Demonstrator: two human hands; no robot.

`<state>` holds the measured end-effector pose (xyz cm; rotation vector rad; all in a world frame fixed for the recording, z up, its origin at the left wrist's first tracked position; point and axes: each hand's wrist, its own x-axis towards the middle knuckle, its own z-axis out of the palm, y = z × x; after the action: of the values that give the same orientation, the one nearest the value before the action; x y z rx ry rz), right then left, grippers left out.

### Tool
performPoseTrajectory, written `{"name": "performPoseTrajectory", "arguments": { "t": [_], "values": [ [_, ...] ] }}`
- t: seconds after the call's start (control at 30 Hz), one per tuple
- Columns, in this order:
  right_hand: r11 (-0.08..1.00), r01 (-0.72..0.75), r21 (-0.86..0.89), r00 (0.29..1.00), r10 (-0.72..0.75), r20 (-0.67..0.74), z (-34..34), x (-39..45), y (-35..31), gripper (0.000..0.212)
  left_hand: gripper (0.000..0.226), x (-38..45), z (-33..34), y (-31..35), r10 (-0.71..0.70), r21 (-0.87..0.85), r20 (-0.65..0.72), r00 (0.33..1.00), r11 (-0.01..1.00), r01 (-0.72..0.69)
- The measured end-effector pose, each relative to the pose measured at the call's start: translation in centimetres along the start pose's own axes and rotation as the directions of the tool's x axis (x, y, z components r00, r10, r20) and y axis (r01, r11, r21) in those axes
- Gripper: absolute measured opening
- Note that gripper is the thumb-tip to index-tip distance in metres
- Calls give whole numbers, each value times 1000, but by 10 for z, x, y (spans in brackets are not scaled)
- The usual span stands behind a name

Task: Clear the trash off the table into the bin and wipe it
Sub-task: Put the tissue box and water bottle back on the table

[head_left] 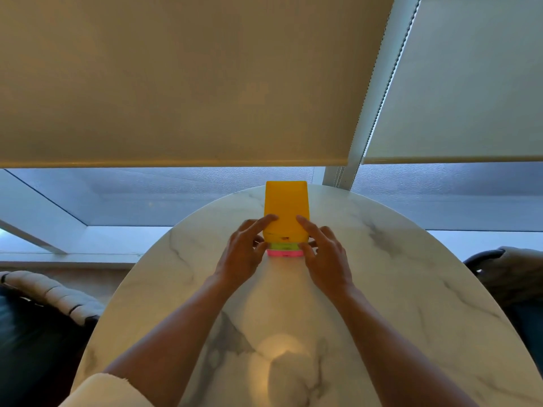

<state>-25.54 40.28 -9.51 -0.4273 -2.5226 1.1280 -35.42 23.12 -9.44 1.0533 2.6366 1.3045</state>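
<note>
A yellow plastic container (286,208) stands on a green and pink base (285,250) at the far middle of the round marble table (411,304). My left hand (244,254) holds its left side, forefinger stretched up along the yellow wall and the other fingers curled at the green band. My right hand (326,254) mirrors it on the right side, forefinger on the yellow wall. Both hands grip the container between them. No loose trash and no cloth show on the tabletop.
Roller blinds (176,83) hang over a window right behind the table's far edge. A cushioned chair (50,292) stands at the left and another chair (511,268) at the right. A white sleeve (102,392) shows at the bottom left.
</note>
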Motion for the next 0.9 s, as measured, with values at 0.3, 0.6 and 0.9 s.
{"name": "performPoseTrajectory", "arguments": {
  "t": [0.3,0.6,0.9],
  "values": [
    [999,-22,-37,1000,23,18,1,1,-2,65,72,-8,7,5,25,72,-10,1000,997,-25],
    [988,-68,-137,987,87,134,-16,-3,-28,71,86,-20,-4,23,-130,280,90,987,955,100],
    [978,-139,-156,966,169,198,-18,-81,-49,77,61,-103,-39,46,-344,197,64,937,925,325]
  ]
}}
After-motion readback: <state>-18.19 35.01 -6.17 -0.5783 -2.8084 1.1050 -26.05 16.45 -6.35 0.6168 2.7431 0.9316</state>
